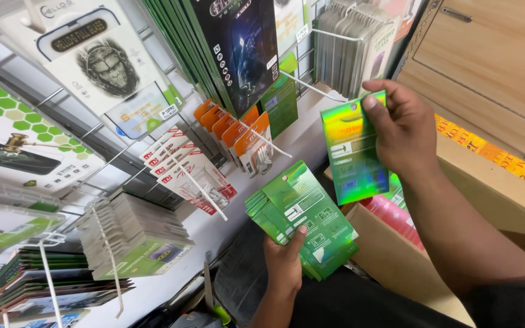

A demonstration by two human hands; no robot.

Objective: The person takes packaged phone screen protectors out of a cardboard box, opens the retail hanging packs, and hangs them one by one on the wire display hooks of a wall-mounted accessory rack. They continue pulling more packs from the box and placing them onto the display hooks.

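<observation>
Green packet stack (302,222) clasped in left hand (284,261); right hand (402,124) pinches single packet (353,149).

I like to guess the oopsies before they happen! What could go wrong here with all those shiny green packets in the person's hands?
1. The left hand pinches a fanned stack of flat green cardboard packets near one corner only, so some could slide out and drop.
2. The right hand holds one shiny holographic green packet by its top edge; it might slip into the open brown cardboard box below.
3. Bare white wire pegs stick out nearby and could snag a hand.
</observation>
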